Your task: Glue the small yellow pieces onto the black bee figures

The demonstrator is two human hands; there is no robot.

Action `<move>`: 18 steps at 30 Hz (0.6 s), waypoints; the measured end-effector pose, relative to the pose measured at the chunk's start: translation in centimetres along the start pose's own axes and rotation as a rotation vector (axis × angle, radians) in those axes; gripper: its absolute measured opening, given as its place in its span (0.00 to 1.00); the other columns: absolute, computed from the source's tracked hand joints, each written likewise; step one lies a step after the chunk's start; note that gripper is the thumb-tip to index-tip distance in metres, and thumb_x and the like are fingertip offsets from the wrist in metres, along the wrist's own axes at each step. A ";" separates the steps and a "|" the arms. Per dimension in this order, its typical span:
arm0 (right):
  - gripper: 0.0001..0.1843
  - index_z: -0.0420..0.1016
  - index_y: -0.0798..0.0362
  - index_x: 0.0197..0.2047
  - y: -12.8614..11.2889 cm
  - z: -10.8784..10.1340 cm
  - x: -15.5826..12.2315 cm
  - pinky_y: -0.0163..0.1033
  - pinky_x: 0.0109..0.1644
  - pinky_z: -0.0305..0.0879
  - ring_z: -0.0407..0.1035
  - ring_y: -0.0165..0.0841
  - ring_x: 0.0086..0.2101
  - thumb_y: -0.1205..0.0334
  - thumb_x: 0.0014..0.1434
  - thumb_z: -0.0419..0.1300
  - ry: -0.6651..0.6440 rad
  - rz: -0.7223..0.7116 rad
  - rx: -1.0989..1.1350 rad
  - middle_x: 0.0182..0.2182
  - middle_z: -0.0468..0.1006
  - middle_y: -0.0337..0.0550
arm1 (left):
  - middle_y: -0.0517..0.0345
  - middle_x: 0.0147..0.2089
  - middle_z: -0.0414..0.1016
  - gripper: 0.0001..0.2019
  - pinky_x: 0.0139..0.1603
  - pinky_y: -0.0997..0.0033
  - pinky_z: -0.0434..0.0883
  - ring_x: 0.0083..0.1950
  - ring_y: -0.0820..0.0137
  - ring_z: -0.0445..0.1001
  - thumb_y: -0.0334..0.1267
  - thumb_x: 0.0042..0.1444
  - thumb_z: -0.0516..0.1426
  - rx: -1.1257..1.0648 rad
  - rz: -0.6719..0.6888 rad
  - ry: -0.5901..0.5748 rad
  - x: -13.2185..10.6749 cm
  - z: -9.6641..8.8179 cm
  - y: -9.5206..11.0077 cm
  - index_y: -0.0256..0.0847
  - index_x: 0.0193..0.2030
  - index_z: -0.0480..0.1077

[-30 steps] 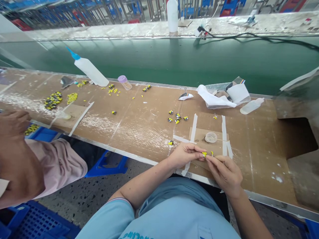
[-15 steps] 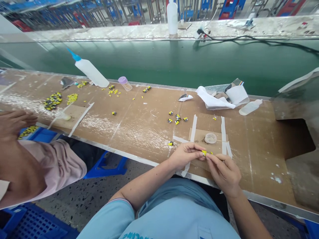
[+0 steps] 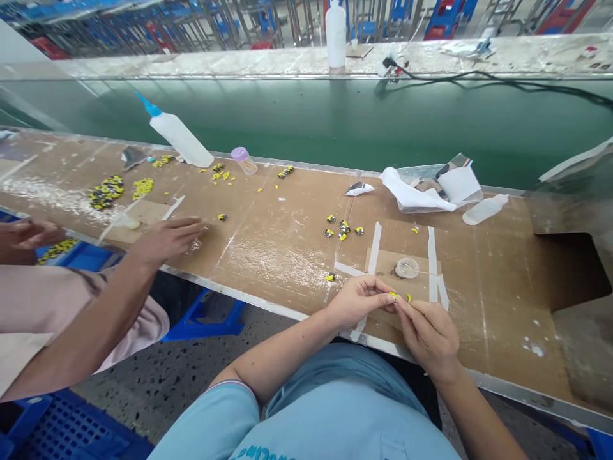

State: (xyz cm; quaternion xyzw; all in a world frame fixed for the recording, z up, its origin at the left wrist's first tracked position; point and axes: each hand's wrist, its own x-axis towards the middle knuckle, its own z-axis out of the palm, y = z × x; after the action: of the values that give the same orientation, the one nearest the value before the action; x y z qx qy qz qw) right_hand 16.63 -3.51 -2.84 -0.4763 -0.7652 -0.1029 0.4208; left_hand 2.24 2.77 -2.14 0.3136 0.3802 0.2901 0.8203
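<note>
Between the fingertips of my left hand (image 3: 357,303) is a small yellow piece (image 3: 393,296), its exact shape too small to make out. The pinched thumb and finger of my right hand (image 3: 431,335) meet it from the other side. Another small yellow piece (image 3: 408,298) shows just above my right fingers. Beyond my hands stands a clear round cup (image 3: 407,268) with a thin stick (image 3: 424,273) lying across it. Several small black-and-yellow pieces (image 3: 343,227) lie grouped to the upper left, and a single black-and-yellow piece (image 3: 330,276) lies close to my left hand.
A co-worker's hand (image 3: 170,239) reaches over the cardboard-covered table (image 3: 268,236) at the left. Piles of black-and-yellow pieces (image 3: 106,191), a blue-tipped white bottle (image 3: 182,139) and a purple-lidded jar (image 3: 244,160) lie along it. At right are a plastic bag (image 3: 421,191) and a small bottle (image 3: 485,209).
The co-worker's arm has reached right over the table. My hands stay together at the small yellow piece, with only a slight shift of the fingers.
</note>
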 end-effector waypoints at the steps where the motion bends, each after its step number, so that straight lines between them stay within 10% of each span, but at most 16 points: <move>1: 0.28 0.63 0.51 0.60 0.1 0.0 0.0 0.34 0.31 0.65 0.67 0.28 0.28 0.76 0.57 0.58 -0.009 0.004 0.011 0.29 0.72 0.41 | 0.59 0.25 0.76 0.23 0.38 0.72 0.71 0.28 0.76 0.74 0.47 0.27 0.71 -0.004 -0.004 0.002 0.0 0.0 0.0 0.33 0.27 0.72; 18: 0.16 0.73 0.47 0.49 0.4 0.1 -0.3 0.33 0.34 0.66 0.68 0.27 0.30 0.68 0.57 0.62 0.006 0.130 0.013 0.31 0.73 0.39 | 0.56 0.30 0.78 0.21 0.44 0.68 0.71 0.31 0.73 0.76 0.46 0.32 0.70 -0.006 -0.054 -0.102 -0.1 -0.7 0.5 0.34 0.31 0.75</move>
State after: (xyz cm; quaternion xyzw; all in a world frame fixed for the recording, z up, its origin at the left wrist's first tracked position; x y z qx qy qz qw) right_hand 16.96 -3.41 -3.23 -0.5219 -0.7319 -0.0718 0.4322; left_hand 1.54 3.25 -2.03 0.3151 0.3454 0.2529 0.8470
